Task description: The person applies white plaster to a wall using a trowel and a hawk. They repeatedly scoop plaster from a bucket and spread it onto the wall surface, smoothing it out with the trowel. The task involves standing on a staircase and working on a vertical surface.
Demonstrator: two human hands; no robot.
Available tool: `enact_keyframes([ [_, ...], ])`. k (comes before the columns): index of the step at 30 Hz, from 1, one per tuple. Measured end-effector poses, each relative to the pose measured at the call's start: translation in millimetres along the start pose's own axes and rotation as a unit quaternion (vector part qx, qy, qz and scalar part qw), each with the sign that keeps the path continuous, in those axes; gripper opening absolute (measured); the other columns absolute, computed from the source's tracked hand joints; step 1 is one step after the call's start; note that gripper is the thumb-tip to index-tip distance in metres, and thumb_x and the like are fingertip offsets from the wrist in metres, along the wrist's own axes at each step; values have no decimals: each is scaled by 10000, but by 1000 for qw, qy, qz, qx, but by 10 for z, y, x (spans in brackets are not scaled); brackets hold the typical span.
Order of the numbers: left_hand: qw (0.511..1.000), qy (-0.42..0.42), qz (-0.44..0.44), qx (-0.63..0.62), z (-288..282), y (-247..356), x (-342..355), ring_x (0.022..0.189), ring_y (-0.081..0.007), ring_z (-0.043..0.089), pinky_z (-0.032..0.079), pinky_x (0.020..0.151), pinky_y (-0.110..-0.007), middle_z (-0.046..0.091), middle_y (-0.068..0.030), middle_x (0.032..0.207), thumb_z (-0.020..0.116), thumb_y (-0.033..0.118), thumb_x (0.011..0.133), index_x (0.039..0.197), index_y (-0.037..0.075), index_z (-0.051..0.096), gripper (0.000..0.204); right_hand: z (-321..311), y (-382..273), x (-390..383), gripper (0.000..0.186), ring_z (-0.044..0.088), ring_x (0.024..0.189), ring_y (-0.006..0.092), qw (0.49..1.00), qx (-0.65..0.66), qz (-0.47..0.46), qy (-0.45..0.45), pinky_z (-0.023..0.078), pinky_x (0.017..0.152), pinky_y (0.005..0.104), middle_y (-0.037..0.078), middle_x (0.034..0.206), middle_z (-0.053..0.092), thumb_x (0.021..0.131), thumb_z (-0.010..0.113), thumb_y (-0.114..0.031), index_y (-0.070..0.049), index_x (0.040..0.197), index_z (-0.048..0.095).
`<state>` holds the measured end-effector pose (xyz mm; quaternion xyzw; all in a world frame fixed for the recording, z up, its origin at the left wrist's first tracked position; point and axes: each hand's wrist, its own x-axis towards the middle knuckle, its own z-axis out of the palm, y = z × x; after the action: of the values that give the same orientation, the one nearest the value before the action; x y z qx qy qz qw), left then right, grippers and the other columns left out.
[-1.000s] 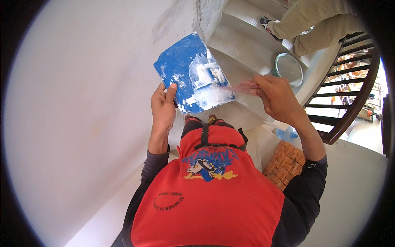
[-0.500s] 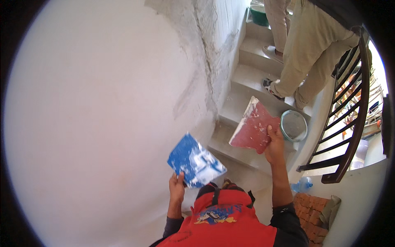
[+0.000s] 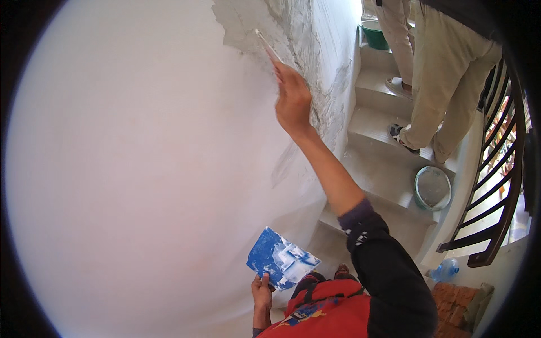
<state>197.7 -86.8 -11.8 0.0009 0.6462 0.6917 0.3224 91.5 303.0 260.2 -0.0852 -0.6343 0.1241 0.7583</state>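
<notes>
In my left hand [image 3: 261,293], low in the view, is a blue board [image 3: 282,259] smeared with white paste, held by its edge near my body. My right hand [image 3: 293,98] is raised along the wall and grips a reddish spreader [image 3: 270,50], seen nearly edge-on with a pale tip against the grey, rough patch [image 3: 248,22] on the white wall [image 3: 141,141]. Whether the blade touches the surface I cannot tell exactly. Cracks and streaks run down from the patch beside the stairs.
Stairs [image 3: 372,172] rise at the right with a pale bucket [image 3: 433,188] and a green bucket [image 3: 376,39]. Two people's legs [image 3: 451,79] stand on the steps beside a dark curved railing [image 3: 499,225]. A water bottle [image 3: 448,270] and bricks [image 3: 448,304] are at lower right.
My right hand has swung from above the blue board up and left to the wall patch with the spreader. The board is lower in view as my head has tilted up.
</notes>
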Motion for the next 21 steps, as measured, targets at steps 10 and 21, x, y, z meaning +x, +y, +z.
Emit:
enact_keyframes([
  [10, 1000, -20, -18, 11, 93, 54, 49, 755, -166, 636, 543, 660, -309, 630, -86, 925, 504, 233, 924, 1103, 4, 495, 291, 75, -286, -813, 359, 584, 930, 319, 996, -45, 13, -75, 493, 795, 376, 149, 1026, 590, 723, 524, 77, 12, 1074, 561],
  [21, 998, -54, -6, 31, 62, 123, 84, 744, -170, 639, 545, 654, -301, 635, -94, 920, 498, 220, 928, 1111, -3, 497, 289, 167, -233, -107, 220, 591, 820, 332, 992, -60, 76, -75, 479, 694, 410, 149, 875, 602, 762, 510, 44, -18, 957, 590],
])
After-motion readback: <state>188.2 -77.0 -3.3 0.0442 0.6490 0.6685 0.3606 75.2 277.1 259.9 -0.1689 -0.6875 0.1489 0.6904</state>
